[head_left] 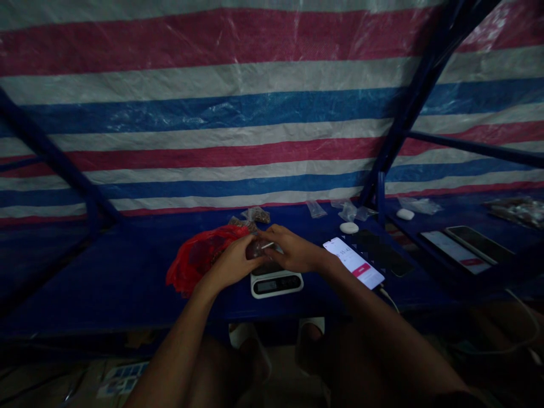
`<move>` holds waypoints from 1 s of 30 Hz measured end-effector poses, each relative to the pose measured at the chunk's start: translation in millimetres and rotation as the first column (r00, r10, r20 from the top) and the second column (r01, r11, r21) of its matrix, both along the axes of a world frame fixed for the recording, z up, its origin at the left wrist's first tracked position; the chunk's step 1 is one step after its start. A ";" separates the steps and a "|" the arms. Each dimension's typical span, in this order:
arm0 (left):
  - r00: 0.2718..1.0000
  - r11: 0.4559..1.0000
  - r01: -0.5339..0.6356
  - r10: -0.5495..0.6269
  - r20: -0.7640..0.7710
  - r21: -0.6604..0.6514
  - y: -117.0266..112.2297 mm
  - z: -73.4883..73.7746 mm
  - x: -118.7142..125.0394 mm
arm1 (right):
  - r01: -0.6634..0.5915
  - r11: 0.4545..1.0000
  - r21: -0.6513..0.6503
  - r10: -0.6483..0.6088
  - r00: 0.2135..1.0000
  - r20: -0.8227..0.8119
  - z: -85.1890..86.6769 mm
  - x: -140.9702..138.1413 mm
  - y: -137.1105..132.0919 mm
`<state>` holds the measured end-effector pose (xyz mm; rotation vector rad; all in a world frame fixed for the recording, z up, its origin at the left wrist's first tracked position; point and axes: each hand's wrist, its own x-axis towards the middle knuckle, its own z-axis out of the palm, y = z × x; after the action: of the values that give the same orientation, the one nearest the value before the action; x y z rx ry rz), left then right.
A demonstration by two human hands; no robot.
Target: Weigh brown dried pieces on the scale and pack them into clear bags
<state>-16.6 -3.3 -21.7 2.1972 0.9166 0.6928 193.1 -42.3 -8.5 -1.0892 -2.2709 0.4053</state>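
Both my hands meet over a small white kitchen scale (pixel 276 281) on a blue bench (pixel 127 272). My left hand (pixel 232 262) curls its fingers around a small clear packet (pixel 256 249) with dark contents. My right hand (pixel 290 249) pinches the same packet at its top, where a thin pale strip shows. The packet sits just above the scale's platform; the dim light hides whether it touches. A red plastic bag (pixel 199 256) lies crumpled to the left of my left hand.
A lit phone (pixel 353 262) with a cable lies right of the scale. Small clear packets (pixel 256 215) and white earbud cases (pixel 349 228) sit near the striped tarp wall. Two more phones (pixel 461 247) rest on the right bench. Blue metal struts cross both sides.
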 end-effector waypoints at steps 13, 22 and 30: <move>0.999 0.999 -0.049 0.049 0.005 -0.007 -5.0 7.9 3.9 | 0.123 0.987 -0.105 -0.146 0.955 -0.257 9.7 11.0 3.2; 0.992 0.995 -0.079 0.073 0.104 0.058 0.3 8.8 -1.5 | 0.001 0.972 -0.236 -0.114 0.877 -0.467 3.6 24.9 1.3; 0.908 0.980 -0.189 0.200 0.369 -0.065 30.7 19.9 25.4 | 0.220 0.959 -0.177 -0.247 0.958 -0.147 -22.6 31.9 14.2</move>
<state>8.8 27.4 -1.8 1.8706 0.9407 1.1429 225.0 -28.0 -31.1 -1.3353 -1.9614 0.5655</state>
